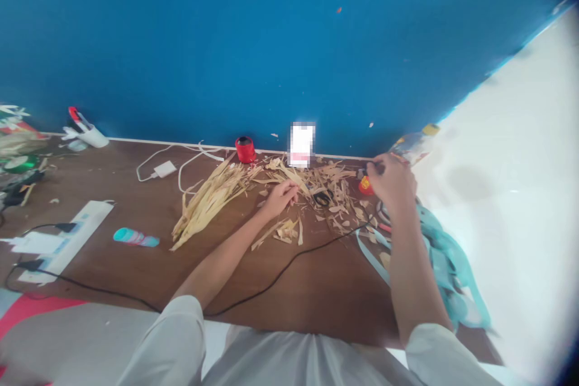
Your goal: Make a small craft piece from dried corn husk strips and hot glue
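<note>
My left hand [281, 198] rests over the scraps in the middle of the table, its fingers curled together. Whether anything is pinched in them is too small to tell. Pale dry husk strips [289, 176] lie right beside its fingertips, and black scissors [322, 198] are partly buried to its right. At the back right, my right hand [394, 184] is closed with thumb and forefinger around a small dark thing [379, 167] that I cannot name. Just below those fingers sits a small red and yellow object [365, 186]. A long bundle of dry husks [210, 202] lies left of my left hand.
A red spool [245, 149] stands by the blue wall, near a bright blurred-out rectangle [301, 145]. A black cable [289, 265] crosses the table. Leftward are a blue tube [136, 237], a white charger [164, 169] and a power strip [85, 226]. A turquoise bag [446, 247] lies right.
</note>
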A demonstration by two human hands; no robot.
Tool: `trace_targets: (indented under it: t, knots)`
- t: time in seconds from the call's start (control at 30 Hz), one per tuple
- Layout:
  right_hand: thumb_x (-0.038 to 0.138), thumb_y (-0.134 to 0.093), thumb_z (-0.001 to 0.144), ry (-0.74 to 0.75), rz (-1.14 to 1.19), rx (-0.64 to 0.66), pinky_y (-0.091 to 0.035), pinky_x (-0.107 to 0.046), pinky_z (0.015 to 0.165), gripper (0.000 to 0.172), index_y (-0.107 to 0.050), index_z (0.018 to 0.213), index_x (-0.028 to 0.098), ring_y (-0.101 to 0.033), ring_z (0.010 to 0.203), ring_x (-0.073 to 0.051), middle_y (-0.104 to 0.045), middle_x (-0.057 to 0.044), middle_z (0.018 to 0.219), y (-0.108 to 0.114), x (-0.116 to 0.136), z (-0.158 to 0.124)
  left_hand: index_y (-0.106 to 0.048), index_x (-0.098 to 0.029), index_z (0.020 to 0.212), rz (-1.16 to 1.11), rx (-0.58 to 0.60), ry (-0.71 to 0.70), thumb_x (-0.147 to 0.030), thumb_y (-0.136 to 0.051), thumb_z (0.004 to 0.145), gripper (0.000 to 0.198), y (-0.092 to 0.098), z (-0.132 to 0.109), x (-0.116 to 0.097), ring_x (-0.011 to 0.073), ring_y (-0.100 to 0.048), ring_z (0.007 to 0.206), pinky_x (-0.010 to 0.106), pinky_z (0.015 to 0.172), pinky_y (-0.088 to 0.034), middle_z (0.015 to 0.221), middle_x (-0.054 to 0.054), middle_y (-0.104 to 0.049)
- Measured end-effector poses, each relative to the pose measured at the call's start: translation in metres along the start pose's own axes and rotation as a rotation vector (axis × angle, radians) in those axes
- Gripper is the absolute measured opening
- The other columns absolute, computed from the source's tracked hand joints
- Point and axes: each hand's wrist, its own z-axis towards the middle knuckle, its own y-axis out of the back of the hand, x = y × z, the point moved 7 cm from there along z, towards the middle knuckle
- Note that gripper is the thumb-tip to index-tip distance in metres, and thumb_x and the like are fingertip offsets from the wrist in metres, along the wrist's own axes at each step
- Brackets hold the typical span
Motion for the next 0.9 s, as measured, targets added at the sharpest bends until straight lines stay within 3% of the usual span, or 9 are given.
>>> trace_targets:
  t: [0.13,0.27,0.47,0.63,0.77,0.9]
  knots:
    - [0.062,-0.049,0.079,-0.161,-0.083,0.236,-0.045,-0.04,0.074,0.051,-0.06,0.109,0.022,-0.061,0.091,-0.03,-0.066,-0.011,0.101,-0.004,-0.054,0.009,-0.049,-0.016,0.093,-0.012,-0.005,-0.021,-0.044,-0.049,0.088,0.028,0.0,0.002,0.001,0.008,-0.051,0.052,0.02,0.051,-0.04,0.066,-0.001,-0.058]
    - [0.074,-0.049,0.072,-0.176,-0.117,0.337,-0.045,-0.039,0.071,0.069,-0.058,0.112,0.019,-0.062,0.088,-0.031,-0.066,-0.014,0.101,-0.015,-0.066,0.006,-0.047,-0.017,0.094,-0.035,-0.001,-0.011,-0.045,-0.05,0.088,0.029,0.0,0.002,0.002,0.0077,-0.051,0.051,0.02,0.051,-0.04,0.067,-0.001,-0.059]
    - [0.071,-0.052,0.069,-0.205,-0.26,0.352,-0.045,-0.043,0.074,0.068,-0.062,0.107,0.017,-0.061,0.095,-0.036,-0.065,-0.019,0.102,-0.022,-0.052,0.005,-0.047,-0.017,0.093,-0.043,-0.002,-0.021,-0.044,-0.051,0.087,0.028,0.0,0.002,-0.001,0.0082,-0.053,0.052,0.02,0.052,-0.04,0.069,0.0,-0.061]
    - [0.068,-0.05,0.074,-0.194,-0.23,0.266,-0.044,-0.045,0.072,0.06,-0.064,0.099,0.016,-0.061,0.091,-0.039,-0.065,-0.02,0.097,0.003,-0.032,0.001,-0.047,-0.017,0.095,-0.062,-0.021,-0.037,-0.045,-0.05,0.088,0.029,0.001,0.003,0.0,0.007,-0.05,0.051,0.019,0.05,-0.038,0.068,-0.002,-0.057]
    - [0.057,-0.046,0.082,-0.093,-0.024,0.128,-0.044,-0.04,0.067,0.042,-0.064,0.083,0.019,-0.061,0.076,-0.03,-0.064,-0.014,0.08,0.039,-0.009,-0.009,-0.049,-0.017,0.093,-0.035,-0.01,-0.048,-0.045,-0.045,0.09,0.029,-0.001,0.005,0.003,0.0062,-0.043,0.048,0.018,0.048,-0.035,0.06,-0.005,-0.048]
    - [0.045,-0.049,0.085,0.002,0.451,0.198,-0.044,-0.031,0.061,0.034,-0.06,0.065,0.02,-0.058,0.063,-0.018,-0.065,-0.007,0.07,0.041,0.017,-0.018,-0.05,-0.016,0.087,-0.007,-0.011,-0.042,-0.047,-0.044,0.09,0.031,-0.002,0.007,0.006,0.0069,-0.041,0.048,0.019,0.046,-0.033,0.058,-0.005,-0.044]
